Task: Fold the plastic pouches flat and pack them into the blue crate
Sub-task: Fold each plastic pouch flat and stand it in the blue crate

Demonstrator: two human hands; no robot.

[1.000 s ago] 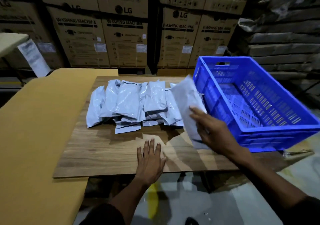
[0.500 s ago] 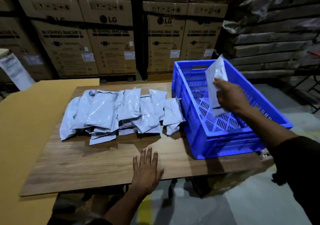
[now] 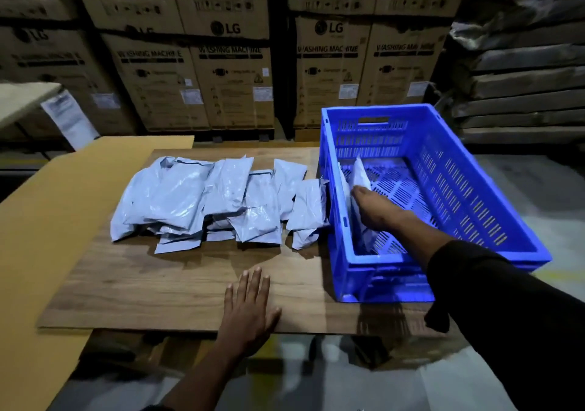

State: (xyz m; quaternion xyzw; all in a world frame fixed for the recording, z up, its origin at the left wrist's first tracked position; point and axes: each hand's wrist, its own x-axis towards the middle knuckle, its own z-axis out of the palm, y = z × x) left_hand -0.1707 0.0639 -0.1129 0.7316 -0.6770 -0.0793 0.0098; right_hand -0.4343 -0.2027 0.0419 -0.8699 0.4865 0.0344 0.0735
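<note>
Right hand (image 3: 375,209) is down inside the blue crate (image 3: 493,220), holding a folded grey pouch (image 3: 361,174) on edge against the crate's 9 o'clock wall — likely so the pouches stack upright in a row and save floor space. A second pouch may stand between it and the wall; too thin a sliver to be sure. The grip: fingers lie over the pouch's face, and whether they pinch it or only press it to the wall I cannot tell, since the hand's back hides them. The pouch rises at 12 o'clock from the knuckles, its lower end running under the palm toward the crate's near corner. Left hand (image 3: 250,309) rests flat and spread on the wood counter (image 3: 142,284) at 6 o'clock, holding nothing — probably bracing the lean. The unpacked pouches (image 3: 215,201) lie in an overlapping heap at 9 o'clock from the crate, the nearest one just beside its wall. Most of the work remains. LG washing machine cartons (image 3: 228,62) stacked behind at 12 o'clock.
</note>
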